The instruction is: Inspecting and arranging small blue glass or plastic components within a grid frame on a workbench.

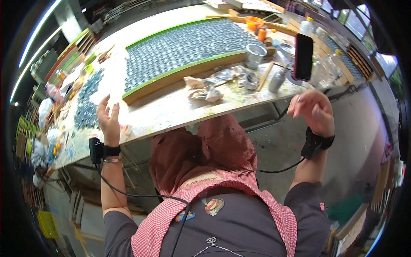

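Note:
My left hand (pixel 108 120) is raised over the table's near edge at the left, its fingers apart and nothing in them. Just beyond it lies a patch of small dark blue-grey pieces (pixel 87 103). To its right, a large wooden frame (pixel 171 80) with green edges holds rows of similar blue-grey pieces (pixel 184 47). My right hand (pixel 314 111) hovers off the table's front edge at the right, fingers loosely curled and apart, holding nothing that I can see. Nearest to it are a dark phone (pixel 303 58) standing upright and a small grey bottle (pixel 277 81).
Crumpled cloths (pixel 201 89), a wooden stick (pixel 265 76) and a clear plastic cup (pixel 255 55) lie or stand in front of the frame. Behind them are an orange bowl (pixel 254 22) and several bottles. Plastic bags and clutter (pixel 43 111) crowd the table's left end.

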The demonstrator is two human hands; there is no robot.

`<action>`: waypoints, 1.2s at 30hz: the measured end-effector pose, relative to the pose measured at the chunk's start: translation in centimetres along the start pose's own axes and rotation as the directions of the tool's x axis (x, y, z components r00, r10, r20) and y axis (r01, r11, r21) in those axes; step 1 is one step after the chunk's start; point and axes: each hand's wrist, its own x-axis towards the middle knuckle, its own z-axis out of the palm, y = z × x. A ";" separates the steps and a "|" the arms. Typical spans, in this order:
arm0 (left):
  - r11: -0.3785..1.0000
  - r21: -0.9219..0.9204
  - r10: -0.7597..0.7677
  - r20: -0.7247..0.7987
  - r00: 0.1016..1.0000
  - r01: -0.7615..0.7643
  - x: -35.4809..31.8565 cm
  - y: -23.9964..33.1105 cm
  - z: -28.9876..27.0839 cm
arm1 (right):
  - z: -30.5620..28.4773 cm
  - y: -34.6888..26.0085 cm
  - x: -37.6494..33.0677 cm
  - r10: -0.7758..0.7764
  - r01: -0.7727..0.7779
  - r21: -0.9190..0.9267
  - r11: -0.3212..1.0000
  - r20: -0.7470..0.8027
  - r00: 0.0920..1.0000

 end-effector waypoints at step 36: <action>0.891 0.452 0.001 0.074 0.997 -0.034 3.9 -3.8 2.4 | -8.7 -2.9 -1.1 -0.050 -0.037 -0.175 0.984 -0.465 0.884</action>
